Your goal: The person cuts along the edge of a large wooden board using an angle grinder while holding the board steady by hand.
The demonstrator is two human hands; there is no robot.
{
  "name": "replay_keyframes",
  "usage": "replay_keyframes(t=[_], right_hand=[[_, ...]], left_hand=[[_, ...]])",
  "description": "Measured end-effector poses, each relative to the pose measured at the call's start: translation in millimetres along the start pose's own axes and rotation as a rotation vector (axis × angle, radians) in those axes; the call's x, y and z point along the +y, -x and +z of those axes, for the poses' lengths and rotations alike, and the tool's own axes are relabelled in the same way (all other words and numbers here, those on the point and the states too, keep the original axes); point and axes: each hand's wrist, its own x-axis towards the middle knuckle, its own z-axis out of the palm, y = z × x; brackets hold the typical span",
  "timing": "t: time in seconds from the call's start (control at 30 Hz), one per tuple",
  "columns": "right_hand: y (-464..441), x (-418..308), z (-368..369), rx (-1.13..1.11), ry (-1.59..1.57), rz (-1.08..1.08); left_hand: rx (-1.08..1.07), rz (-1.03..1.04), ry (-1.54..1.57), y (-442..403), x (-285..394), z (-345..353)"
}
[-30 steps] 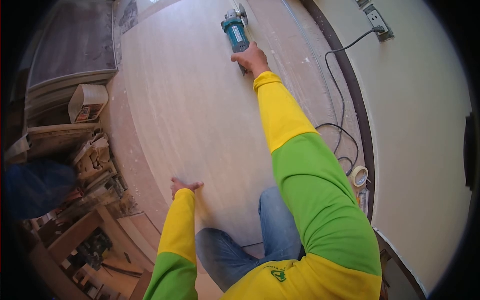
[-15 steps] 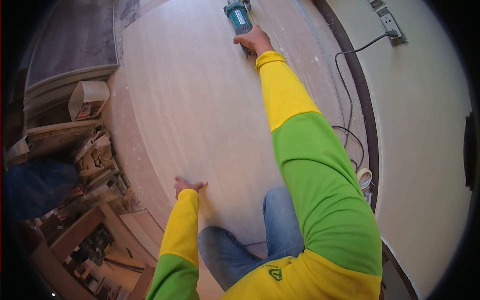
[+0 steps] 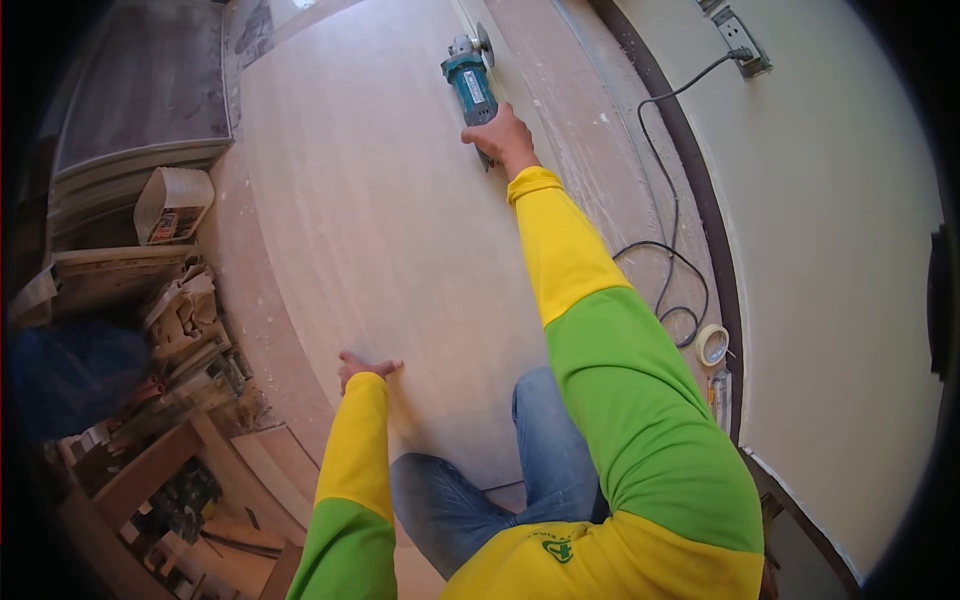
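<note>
My right hand (image 3: 503, 138) is closed around the rear body of a teal angle grinder (image 3: 472, 92), arm stretched far forward. The grinder's disc (image 3: 485, 45) stands on edge at the right edge of a large pale panel (image 3: 370, 180). It looks close to or touching the panel; contact is hard to make out. Lower down, my left hand (image 3: 366, 369) rests on the panel's left edge with thumb and fingers spread, holding nothing. My jeans-clad knees (image 3: 548, 425) are at the panel's near end.
A black cord (image 3: 675, 215) runs from the wall outlet (image 3: 738, 35) and loops on the floor at right. A tape roll (image 3: 711, 344) lies by the wall. At left are a white bucket (image 3: 178, 205), scrap wood and torn cardboard (image 3: 185, 312), and a blue bag (image 3: 80, 375).
My right hand has drawn the grinder back toward me along the panel's right side, bringing its disc fully into view. My left hand stays on the panel. The view has shifted slightly.
</note>
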Motion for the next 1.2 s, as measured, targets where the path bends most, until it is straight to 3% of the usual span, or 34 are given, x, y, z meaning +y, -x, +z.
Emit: replay_keyframes(t=[0.33,0.97,1.2], right_hand=[[8,5,-2,-0.023,-0.009,0.023],[-77,-35,7,0.001,-0.048,-0.021],[-46,-23,6,0.070,0.037,-0.073]], left_hand=[[0.035,0.003,0.012,11,3,-6],[-0.046,-0.006,0.023,1,2,-5],[-0.050,-0.005,0.004,-5,0,0]])
